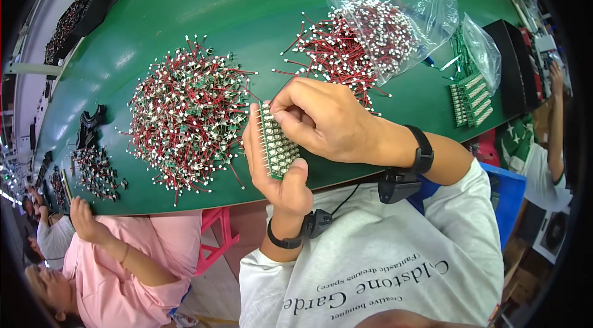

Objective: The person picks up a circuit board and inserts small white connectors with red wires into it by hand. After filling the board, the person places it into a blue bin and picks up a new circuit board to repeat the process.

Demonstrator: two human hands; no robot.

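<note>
My left hand (281, 189) is closed round a narrow green circuit board panel (281, 150), held upright over the table's near edge. Rows of small silvery parts cover the panel's face, and thin pins stick out along its left side. At the panel's upper end my right hand (336, 121) is closed, thumb and index finger pinched together. A thin red wire shows beside those fingertips; its end in the pinch is mostly hidden. Just left of my hands is a large heap of small green boards with red wires and white connectors (188, 121).
Beyond my right hand, red wire leads with white connectors (336, 59) spill from a clear plastic bag (432, 0). Green board panels (471, 102) lie at the right beside a black bin (516, 68). A person in pink (136, 254) sits at left, near small dark parts (96, 170).
</note>
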